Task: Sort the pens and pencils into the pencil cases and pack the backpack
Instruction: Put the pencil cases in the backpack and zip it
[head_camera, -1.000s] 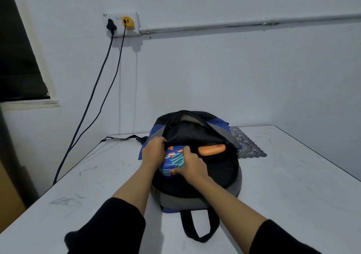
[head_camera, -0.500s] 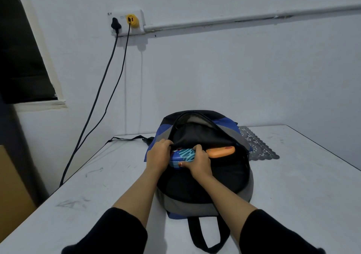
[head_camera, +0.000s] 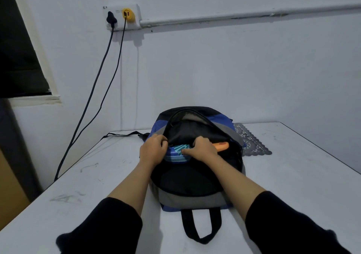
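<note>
Mid-frame, the left hand (head_camera: 154, 149) grips the mouth of the black-and-blue fabric backpack (head_camera: 195, 181). The right hand (head_camera: 204, 148), fingers curled, holds the blue patterned pencil case (head_camera: 178, 154) halfway inside, beside an orange case (head_camera: 222, 146) (zipping up likely remains).

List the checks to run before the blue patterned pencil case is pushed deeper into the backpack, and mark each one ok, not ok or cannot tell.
1. Backpack rests on the table: ok.
2. Its zip opening gapes wide: ok.
3. Left hand grips the opening's edge: ok.
4. Right hand holds the blue patterned pencil case: ok.
5. That case is fully inside: not ok, part of it shows at the opening.
6. Room left beside the orange pencil case: cannot tell, the inside is dark.
</note>
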